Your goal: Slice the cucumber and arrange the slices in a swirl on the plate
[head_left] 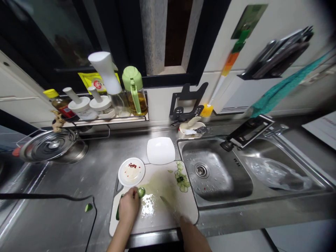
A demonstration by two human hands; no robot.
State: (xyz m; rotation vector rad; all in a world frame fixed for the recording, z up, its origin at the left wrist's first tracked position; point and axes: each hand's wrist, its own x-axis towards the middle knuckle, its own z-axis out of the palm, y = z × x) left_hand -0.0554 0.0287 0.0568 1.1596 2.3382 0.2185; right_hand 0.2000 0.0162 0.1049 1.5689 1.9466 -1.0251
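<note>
My left hand (pixel 129 204) is closed over a cucumber (pixel 141 192) on the left part of a white cutting board (pixel 147 224). The pale cut end shows beyond my fingertips; dark green skin shows left of the hand, and the hand hides what lies between. In my right hand (pixel 190 232), at the board's lower right edge, is a knife (pixel 168 204), slightly blurred, its blade pointing up and left over the wet board. Several thin cucumber slices (pixel 181 177) lie along the board's right side, apart from the knife.
A white plate with red bits (pixel 136 178) overlaps the board's upper left. Behind it sits a square white dish (pixel 160 150). A steel sink (pixel 215 168) adjoins on the right. Left are a cucumber end (pixel 88 207), a black cable (pixel 65 196) and a lidded pot (pixel 52 145).
</note>
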